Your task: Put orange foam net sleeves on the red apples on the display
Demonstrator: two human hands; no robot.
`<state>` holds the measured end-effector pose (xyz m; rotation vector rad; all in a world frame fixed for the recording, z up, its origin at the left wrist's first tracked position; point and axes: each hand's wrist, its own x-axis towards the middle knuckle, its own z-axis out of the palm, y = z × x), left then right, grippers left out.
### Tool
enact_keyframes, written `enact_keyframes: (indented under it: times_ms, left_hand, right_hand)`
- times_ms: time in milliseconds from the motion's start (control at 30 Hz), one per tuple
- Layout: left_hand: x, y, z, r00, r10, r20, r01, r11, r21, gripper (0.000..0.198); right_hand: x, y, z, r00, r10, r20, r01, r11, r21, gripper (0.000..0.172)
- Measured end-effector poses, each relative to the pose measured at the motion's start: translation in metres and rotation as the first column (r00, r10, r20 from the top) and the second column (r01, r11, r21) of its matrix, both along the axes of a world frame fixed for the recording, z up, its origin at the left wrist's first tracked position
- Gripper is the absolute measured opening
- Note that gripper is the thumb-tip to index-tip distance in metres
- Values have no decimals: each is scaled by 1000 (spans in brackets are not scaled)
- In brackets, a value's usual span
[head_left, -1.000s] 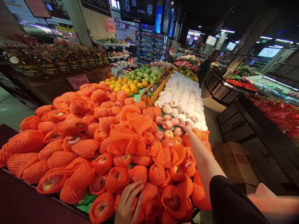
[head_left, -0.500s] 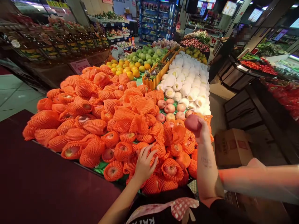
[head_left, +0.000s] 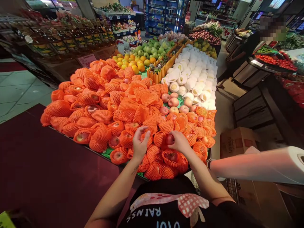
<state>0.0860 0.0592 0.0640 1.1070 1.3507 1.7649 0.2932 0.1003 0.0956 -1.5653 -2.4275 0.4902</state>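
Note:
In the head view, my right hand [head_left: 180, 142] is closed around a bare red apple [head_left: 170, 139], low over the front of the display. To its left, my left hand [head_left: 140, 142] is curled, thumb and fingers around the edge of an orange foam net sleeve [head_left: 151, 123] that flares out toward the apple. The fingertips are partly hidden by the netting. Beneath and around both hands lie many netted apples [head_left: 119, 155] in orange sleeves. Behind them sit several bare apples [head_left: 173, 102] on green matting.
White-netted fruit [head_left: 197, 76] fills the right back, beside a small yellow fence [head_left: 158, 76]. Oranges [head_left: 136, 63] and green apples [head_left: 152, 49] lie further back. A plastic film roll [head_left: 258, 164] juts in at right, above a cardboard box [head_left: 237, 141]. A person [head_left: 247, 47] stands at far right.
My right hand has brought the apple down and left, from above the bare apples to near my left hand. My left hand has curled at the netting. The view has shifted.

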Motion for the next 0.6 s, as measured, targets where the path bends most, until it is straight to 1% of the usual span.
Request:
enact_keyframes:
  times_ms: [33,100,167,233,333,367,433,467,500,533,567,600]
  left_hand:
    - [-3,-9,3,999,44,13,-44,999,0,28]
    - [-7,-25,5,994,111,18,-111,994,1,33]
    - [-9,-37,6,992,125,27,-125,992,5,36]
    - [-10,-46,6,994,87,61,-87,996,0,34]
    - [-9,-53,7,987,7,163,-5,1000,-8,31]
    - [-8,-55,9,978,-21,205,23,1000,-9,31]
    - [-5,-58,11,955,-68,288,75,997,-13,32]
    - [-3,-61,13,942,-93,323,102,995,-13,32]
    - [-1,-64,14,927,-125,353,138,990,-10,31]
    - [1,-68,15,909,-170,380,185,983,-5,31]
    - [3,-72,15,887,-224,404,244,970,3,32]
    - [5,-76,15,859,-285,426,309,951,15,34]
  right_hand:
    - [-1,0,-9,999,29,17,-28,999,-18,43]
    - [1,0,-20,997,83,-1,-83,996,-36,48]
    - [4,0,-25,991,124,-43,-126,991,-35,50]
    - [9,0,-26,986,154,-67,-157,987,-34,49]
    - [13,0,-26,979,178,-96,-183,982,-39,49]
    - [13,-1,-26,976,178,-122,-184,982,-35,51]
    - [13,-5,-22,959,172,-226,-175,985,8,55]
    - [12,-10,-18,939,170,-300,-164,985,45,54]
    - [10,-17,-14,908,164,-386,-143,986,82,49]
    - [9,-25,-9,864,151,-481,-116,988,101,40]
    - [7,-36,-4,805,128,-579,-95,992,88,31]
    - [4,-47,1,737,96,-669,-99,995,34,26]
